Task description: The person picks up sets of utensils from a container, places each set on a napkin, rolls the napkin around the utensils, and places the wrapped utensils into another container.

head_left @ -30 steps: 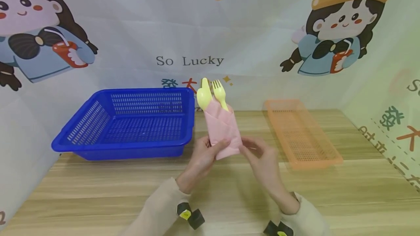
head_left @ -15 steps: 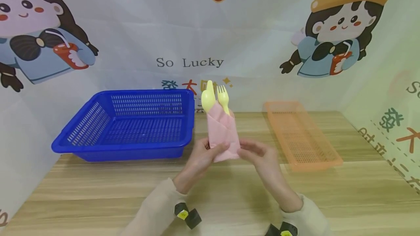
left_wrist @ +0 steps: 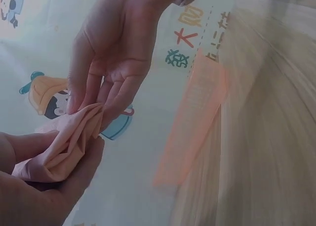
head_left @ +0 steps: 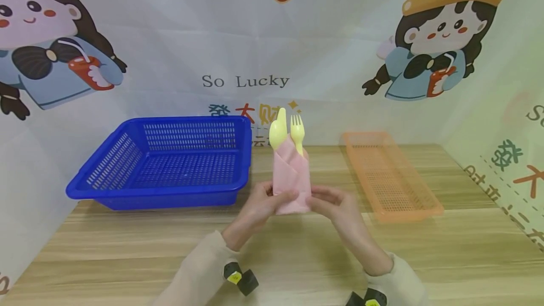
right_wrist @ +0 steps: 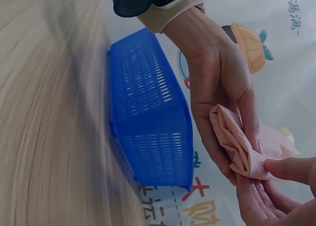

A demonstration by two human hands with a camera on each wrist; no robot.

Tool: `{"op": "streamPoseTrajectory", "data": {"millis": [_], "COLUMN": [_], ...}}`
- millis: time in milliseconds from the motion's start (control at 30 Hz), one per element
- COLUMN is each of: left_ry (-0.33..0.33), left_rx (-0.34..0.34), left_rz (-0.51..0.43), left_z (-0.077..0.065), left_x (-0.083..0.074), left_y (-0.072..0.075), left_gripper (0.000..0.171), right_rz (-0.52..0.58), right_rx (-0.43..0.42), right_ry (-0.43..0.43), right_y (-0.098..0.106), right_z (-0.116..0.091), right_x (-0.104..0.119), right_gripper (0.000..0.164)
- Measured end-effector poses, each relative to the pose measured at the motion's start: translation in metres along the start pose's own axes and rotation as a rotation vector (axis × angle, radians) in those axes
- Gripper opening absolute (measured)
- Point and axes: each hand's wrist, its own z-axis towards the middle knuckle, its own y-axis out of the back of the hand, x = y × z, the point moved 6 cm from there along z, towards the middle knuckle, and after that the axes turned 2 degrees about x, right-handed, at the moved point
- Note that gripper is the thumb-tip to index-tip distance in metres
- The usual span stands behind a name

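A folded pink napkin (head_left: 291, 174) is held upright above the table, with a pale yellow spoon (head_left: 278, 134), a knife (head_left: 282, 113) and a fork (head_left: 297, 129) sticking out of its top. My left hand (head_left: 260, 207) grips the napkin's lower left side, thumb across the front. At the lower right edge, my right hand (head_left: 340, 209) pinches it between thumb and fingers. Both wrist views look at the napkin's folded bottom end, where layers of the pink napkin (left_wrist: 64, 147) show between the hands.
A blue basket (head_left: 159, 197) stands at the left on the wooden table (head_left: 297, 268). To the right lies a shallow orange basket (head_left: 384, 178). A printed cloth (head_left: 238, 41) hangs behind the table.
The napkin with the cutlery has turned from a leftward lean to nearly upright and has shifted slightly right and down. Both hands keep their hold on it.
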Motion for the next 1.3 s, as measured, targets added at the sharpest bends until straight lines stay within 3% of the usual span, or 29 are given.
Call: {"op": "streamPoseTrajectory", "data": {"millis": [333,500,767,1100,1300], "left_ry": [-0.03,-0.04,-0.041,-0.037,-0.047], "left_rx": [0.011,0.023,0.04,-0.007,-0.001], "left_rz": [0.107,0.11,0.099,0.003,0.011], "left_z": [0.0,-0.002,-0.002,0.001,0.001], "left_x": [-0.001,-0.002,-0.001,0.001,0.0], "left_y": [-0.001,-0.001,-0.002,-0.001,-0.002], "left_gripper": [0.025,0.025,0.028,0.028,0.028], "right_rz": [-0.052,-0.1,-0.115,0.077,0.14], "right_rx": [0.008,0.071,0.056,0.156,0.248], "right_ry": [-0.02,-0.009,0.0,-0.041,-0.065], "right_y": [-0.004,-0.007,-0.005,-0.009,-0.016], "right_z": [0.001,0.0,0.001,0.002,0.002], "right_x": [-0.001,0.0,-0.002,-0.007,-0.014], "right_gripper": [0.039,0.045,0.042,0.039,0.042]}}
